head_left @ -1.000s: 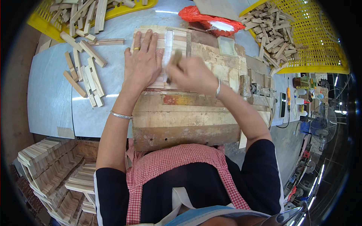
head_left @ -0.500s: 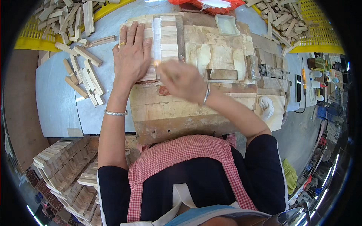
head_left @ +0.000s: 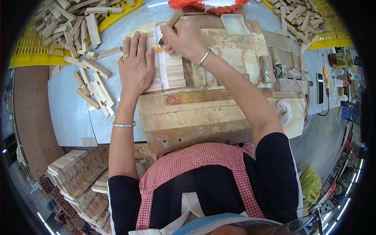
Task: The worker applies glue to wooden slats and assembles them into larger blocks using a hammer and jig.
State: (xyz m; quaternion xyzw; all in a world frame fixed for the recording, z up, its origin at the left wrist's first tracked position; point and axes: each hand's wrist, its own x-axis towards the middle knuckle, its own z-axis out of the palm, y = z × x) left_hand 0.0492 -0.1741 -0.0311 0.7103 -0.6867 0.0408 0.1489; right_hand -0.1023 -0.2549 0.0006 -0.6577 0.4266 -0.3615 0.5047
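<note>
My left hand (head_left: 136,66) lies flat, fingers stretched out, on a row of pale wooden blocks (head_left: 174,74) set side by side. In my right hand (head_left: 187,41) is a brush (head_left: 172,24) with a wooden handle, gripped in closed fingers. Its orange bristles touch a white band (head_left: 162,70) that runs lengthwise across the blocks, just right of my left fingers. The blocks rest on a worn wooden board (head_left: 203,111). Part of the blocks' far right side is hidden behind my right hand.
Yellow crates (head_left: 27,55) of loose wooden blocks stand at the far left and far right. More blocks (head_left: 102,88) lie left of my left hand. A shallow white tray (head_left: 235,25), a red bag (head_left: 196,6) and a white cloth (head_left: 284,111) surround the board. Stacked blocks (head_left: 74,164) stand below left.
My right hand with the brush has moved away from me along the white band, from its near end toward its far half. My left hand stays flat on the blocks. The view has shifted slightly.
</note>
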